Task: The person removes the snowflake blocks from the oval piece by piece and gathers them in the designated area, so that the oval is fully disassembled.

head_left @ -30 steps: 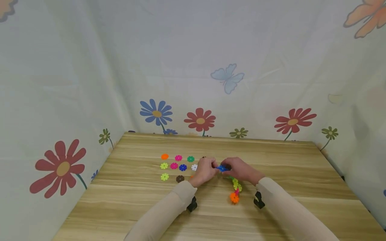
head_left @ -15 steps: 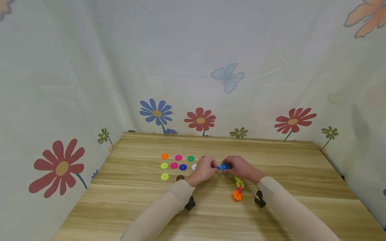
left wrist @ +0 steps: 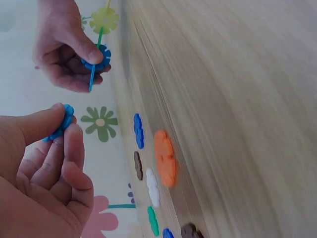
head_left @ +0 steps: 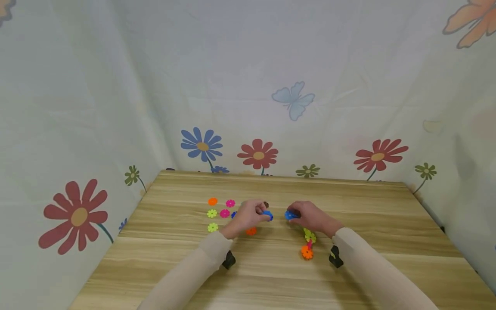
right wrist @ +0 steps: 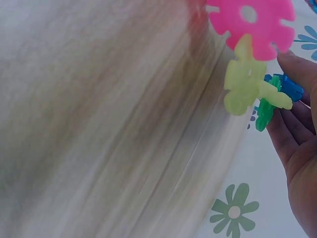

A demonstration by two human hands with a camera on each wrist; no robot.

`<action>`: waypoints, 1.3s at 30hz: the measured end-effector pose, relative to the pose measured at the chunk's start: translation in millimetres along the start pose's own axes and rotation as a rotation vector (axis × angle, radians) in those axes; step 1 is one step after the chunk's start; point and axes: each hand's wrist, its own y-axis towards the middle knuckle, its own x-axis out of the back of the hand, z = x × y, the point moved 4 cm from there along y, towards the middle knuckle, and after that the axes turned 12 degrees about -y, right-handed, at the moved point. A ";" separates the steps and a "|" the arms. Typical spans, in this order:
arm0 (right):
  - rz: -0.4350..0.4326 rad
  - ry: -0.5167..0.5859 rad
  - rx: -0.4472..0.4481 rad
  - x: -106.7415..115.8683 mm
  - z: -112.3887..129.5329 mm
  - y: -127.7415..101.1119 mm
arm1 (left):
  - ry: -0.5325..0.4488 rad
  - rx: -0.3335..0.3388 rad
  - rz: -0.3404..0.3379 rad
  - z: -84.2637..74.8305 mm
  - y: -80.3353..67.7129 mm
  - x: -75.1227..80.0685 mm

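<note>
I am seeing a loose blue disc (head_left: 268,215) (left wrist: 63,121), flower-shaped with notched edge, sitting pinched above the worktop. Well apart to its right, a chain of discs (head_left: 307,241) is hanging tilted: blue disc (head_left: 289,215) on top, then green, yellow-green, pink, with orange lowest.

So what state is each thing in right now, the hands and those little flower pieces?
left hand: pinches a loose blue disc, off the table
right hand: holds the chain of joined discs by its blue end disc
orange disc: flat on the table, loose
discs in rows: flat, unjoined
</note>
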 end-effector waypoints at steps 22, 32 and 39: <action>0.024 0.009 -0.004 0.2 -0.3 0.5 | 0.091 0.074 0.272 19.0 -12.8 -9.7; 0.016 0.008 -0.007 -0.1 -0.8 2.4 | 0.214 0.012 0.341 14.5 -15.4 -22.5; 0.035 0.012 -0.029 0.1 -1.3 2.2 | 0.365 -0.002 0.299 17.6 -10.3 -22.0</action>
